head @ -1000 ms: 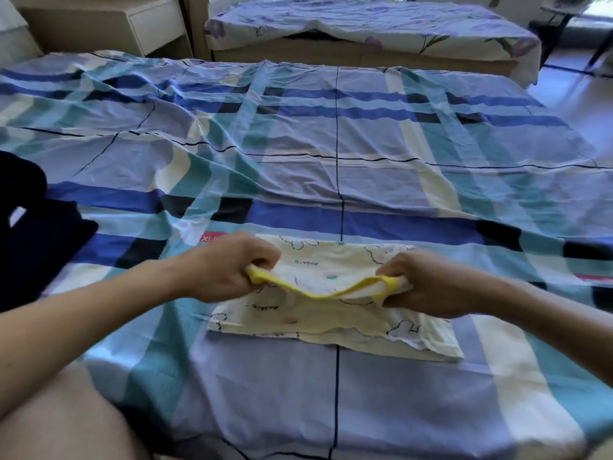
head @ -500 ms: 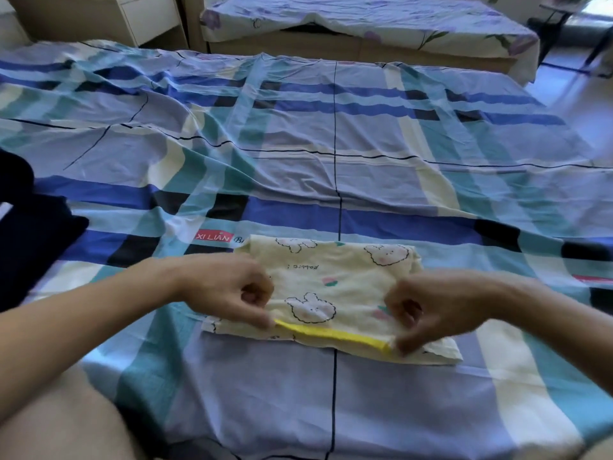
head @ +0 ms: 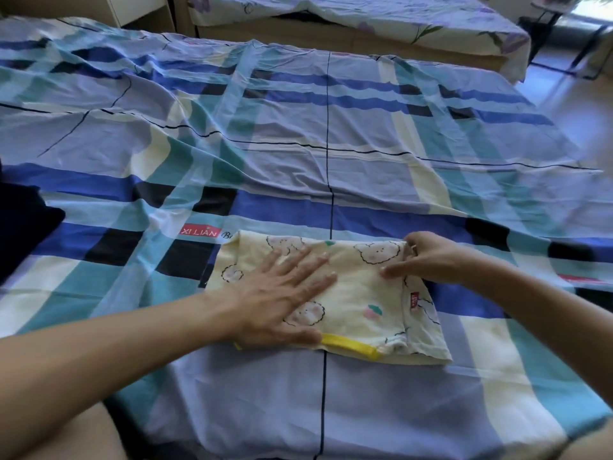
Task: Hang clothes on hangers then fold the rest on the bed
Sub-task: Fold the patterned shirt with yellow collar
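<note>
So the little cream top with the cartoon critter prints (bunnies or sheep, can't really say) is folded into a flat rectangle on the bed. It's lying on the blue, teal and cream plaid cover, at about 6 o'clock from the middle of the view and close to the near edge. The left hand is laid palm down on the left half of it, fingers straight and fanned out toward 1 o'clock. It's just pressing flat and isn't gripping anything. The right hand is at the top's 2 o'clock corner, with the fingers curled over the right-hand fold and the thumb lying across the cloth pointing toward 9 o'clock, so it has that edge pinched. A yellow band runs along the top's 6 o'clock edge, starting right beside the heel of the left hand. A small red tag pokes out on the right side, just below the right hand. A red label printed on the cover sits at the top's 10 o'clock corner, nearly touching it. Off at 9 o'clock there's some dark clothing — half cut off by the frame. At 12 o'clock, past the far edge of the bed, there's a second bed with a floral cover.
</note>
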Motion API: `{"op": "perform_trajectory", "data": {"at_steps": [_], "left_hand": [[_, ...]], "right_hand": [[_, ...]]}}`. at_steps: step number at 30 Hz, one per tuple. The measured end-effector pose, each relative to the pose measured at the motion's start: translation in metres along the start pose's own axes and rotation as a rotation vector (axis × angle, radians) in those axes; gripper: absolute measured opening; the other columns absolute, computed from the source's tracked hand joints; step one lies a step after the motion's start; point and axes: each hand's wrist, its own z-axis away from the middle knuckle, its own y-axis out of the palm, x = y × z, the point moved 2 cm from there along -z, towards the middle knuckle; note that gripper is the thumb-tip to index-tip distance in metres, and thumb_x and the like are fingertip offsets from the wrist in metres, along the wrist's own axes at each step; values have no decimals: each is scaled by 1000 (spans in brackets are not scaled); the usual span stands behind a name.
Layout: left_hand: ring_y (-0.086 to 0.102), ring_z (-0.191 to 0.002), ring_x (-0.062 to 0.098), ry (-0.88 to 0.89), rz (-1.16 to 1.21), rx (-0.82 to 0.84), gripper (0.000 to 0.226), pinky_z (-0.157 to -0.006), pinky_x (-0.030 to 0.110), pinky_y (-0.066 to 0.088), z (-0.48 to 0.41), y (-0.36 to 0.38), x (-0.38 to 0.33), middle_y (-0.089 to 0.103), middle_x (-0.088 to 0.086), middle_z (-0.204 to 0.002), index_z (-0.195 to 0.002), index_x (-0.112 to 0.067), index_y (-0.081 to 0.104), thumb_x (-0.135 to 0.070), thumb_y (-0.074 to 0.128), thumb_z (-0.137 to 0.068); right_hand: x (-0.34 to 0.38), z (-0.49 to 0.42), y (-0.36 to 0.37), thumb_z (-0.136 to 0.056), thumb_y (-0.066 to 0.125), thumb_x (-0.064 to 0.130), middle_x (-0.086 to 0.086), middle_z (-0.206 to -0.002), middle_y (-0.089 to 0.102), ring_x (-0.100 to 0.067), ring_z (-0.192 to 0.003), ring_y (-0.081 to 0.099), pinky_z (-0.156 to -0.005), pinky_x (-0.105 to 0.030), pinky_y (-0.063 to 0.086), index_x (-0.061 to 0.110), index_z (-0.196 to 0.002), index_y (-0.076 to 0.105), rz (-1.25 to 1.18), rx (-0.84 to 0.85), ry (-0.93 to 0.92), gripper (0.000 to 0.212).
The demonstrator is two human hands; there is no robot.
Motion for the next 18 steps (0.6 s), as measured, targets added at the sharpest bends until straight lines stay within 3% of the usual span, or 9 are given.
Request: {"op": "perform_trajectory", "data": {"at_steps": [2, 4, 7, 9, 12, 14, 16, 18], "left_hand": [[-41, -142, 17, -12, -22, 42, 89, -120, 53, -15, -2, 7, -2, -37, -7, -159, -154, -36, -23, -80, 21, -90], [-41, -142, 17, -22, -18, 47, 90, -120, 53, -15, -5, 6, -2, -37, -6, -159, -154, -36, -23, -81, 21, -89], [-33, -147, 17, -34, 32, 43, 91, -122, 50, -11, -6, -4, -6, -27, -5, -163, -158, -34, -10, -79, 30, -89], [-11, -153, 16, -21, 154, -27, 84, -125, 42, 3, -5, -17, -11, -2, -2, -167, -158, -32, 14, -72, 43, -90], [38, -136, 13, -56, 576, -131, 62, -111, 27, 35, -5, -43, -17, 45, -5, -146, -145, -26, 47, -58, 56, -92], [61, -113, 15, -158, 1027, -144, 51, -94, 29, 50, -5, -59, -17, 63, -2, -125, -132, -23, 60, -57, 53, -94], [68, -98, 23, -266, 1446, -123, 59, -89, 39, 55, -5, -70, -14, 70, 8, -114, -119, -19, 68, -66, 49, -89], [70, -100, 27, -316, 1707, -99, 67, -98, 41, 55, -2, -78, -5, 73, 8, -112, -119, -17, 70, -71, 47, -86]], "right_hand": [[0, 6, 2, -72, 89, 31, 0, -69, 69, -14, -60, 63, -57, -22, 50, 7, -76, 69, -107, 108, 30, 32], [0, 13, 4, -73, 88, 22, -5, -66, 68, -17, -55, 60, -53, -23, 47, 6, -73, 70, -170, 160, 35, 24], [2, 24, 5, -83, 79, 12, -8, -84, 78, -22, -75, 75, -62, -27, 56, 7, -90, 74, -291, 151, -9, 10], [11, 32, 6, -92, 69, 13, -5, -90, 79, -21, -83, 75, -68, -31, 58, 12, -96, 73, -413, 163, -21, 6], [29, 38, 6, -97, 62, 15, -5, -77, 76, -17, -65, 71, -62, -30, 57, 12, -92, 72, -637, 148, -40, 11], [44, 40, 10, -93, 65, 21, -7, -75, 70, -18, -61, 65, -61, -29, 55, 10, -88, 70, -789, 140, -80, 13], [58, 41, 18, -82, 66, 32, -9, -87, 70, -20, -71, 65, -67, -30, 53, 13, -94, 70, -1001, 223, -134, 23], [72, 44, 29, -81, 57, 40, -8, -102, 72, -21, -85, 69, -74, -32, 57, 12, -105, 71, -1127, 361, -219, 38]]}}
